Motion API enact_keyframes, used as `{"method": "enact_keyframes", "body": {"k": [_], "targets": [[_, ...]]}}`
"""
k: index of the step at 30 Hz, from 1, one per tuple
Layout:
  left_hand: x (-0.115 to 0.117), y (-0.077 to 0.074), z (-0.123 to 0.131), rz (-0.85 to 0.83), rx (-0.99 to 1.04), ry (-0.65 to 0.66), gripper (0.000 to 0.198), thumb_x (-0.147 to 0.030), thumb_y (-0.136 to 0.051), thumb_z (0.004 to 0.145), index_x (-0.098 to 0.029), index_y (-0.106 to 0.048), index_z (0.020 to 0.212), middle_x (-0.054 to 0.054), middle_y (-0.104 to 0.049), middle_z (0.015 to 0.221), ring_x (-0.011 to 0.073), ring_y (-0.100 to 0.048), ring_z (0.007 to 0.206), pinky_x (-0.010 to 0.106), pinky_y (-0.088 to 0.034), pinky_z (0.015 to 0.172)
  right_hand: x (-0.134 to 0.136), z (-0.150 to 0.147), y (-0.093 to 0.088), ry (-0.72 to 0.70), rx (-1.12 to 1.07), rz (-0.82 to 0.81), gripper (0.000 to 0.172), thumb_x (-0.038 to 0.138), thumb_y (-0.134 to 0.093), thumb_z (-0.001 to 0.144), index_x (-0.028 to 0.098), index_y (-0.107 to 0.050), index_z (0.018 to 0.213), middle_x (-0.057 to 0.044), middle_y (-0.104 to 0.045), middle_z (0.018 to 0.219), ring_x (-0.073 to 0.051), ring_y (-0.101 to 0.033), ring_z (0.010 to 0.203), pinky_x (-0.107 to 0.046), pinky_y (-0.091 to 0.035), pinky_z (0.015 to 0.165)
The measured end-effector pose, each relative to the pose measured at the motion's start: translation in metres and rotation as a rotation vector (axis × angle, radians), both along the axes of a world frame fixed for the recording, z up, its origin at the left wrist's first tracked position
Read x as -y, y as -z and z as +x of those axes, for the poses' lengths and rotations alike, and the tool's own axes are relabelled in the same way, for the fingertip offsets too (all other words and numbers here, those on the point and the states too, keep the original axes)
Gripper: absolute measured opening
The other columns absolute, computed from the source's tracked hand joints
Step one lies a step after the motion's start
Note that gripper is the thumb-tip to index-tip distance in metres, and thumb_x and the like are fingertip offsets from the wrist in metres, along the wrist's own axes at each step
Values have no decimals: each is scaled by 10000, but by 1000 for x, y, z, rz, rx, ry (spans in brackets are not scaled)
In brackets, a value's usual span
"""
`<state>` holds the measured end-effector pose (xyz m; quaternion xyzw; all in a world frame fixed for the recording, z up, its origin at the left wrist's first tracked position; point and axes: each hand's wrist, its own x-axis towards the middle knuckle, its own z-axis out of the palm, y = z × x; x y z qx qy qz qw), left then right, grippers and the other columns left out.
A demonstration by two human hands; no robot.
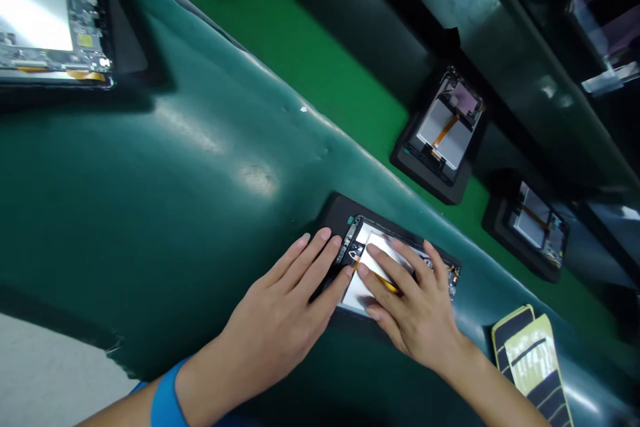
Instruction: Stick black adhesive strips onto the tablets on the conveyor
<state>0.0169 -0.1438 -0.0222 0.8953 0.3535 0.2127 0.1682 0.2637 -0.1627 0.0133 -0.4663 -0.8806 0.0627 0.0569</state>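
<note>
An opened tablet (366, 235) with a silvery inside lies face-up on a black foam pad (336, 208) at the bench's edge. My left hand (280, 313) rests flat at its left end, fingers stretched out side by side. Across the silver area, my right hand (423, 313) spreads its fingers with the tips touching down. An orange ribbon cable (387, 284) shows in part beneath the right fingers. Small circuit parts peek out beyond the right knuckles. Neither hand grips anything; what lies directly under the fingertips is hidden.
Two more opened tablets (445, 130) (533, 219) sit on black pads along the green conveyor belt (320, 53). Another opened tablet (45, 20) lies at upper left on the dark green mat (200, 213). Yellow-edged sheets with black strips (533, 353) lie at lower right.
</note>
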Motion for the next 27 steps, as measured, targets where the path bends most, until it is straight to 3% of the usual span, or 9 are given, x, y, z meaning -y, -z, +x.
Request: {"method": "enact_keyframes", "body": {"k": [14, 27], "targets": [[-4, -5, 0, -19, -8, -20, 404, -208, -539, 997, -148, -585, 1394, 171, -489, 1539, 338, -337, 1510, 486, -323, 1247, -1, -3, -3, -25, 69, 26, 402, 389, -565, 992, 262, -625, 1369, -29, -610, 1456, -283, -360, 1470, -546, -88, 1262], [-10, -10, 2, 10, -33, 13, 437, -160, -520, 972, -140, -580, 1405, 203, -519, 1496, 375, -389, 1476, 545, -418, 1185, -4, -2, 4, -26, 20, 49, 401, 389, -537, 1000, 248, -615, 1367, -51, -609, 1446, -292, -401, 1439, -554, -108, 1252]]}}
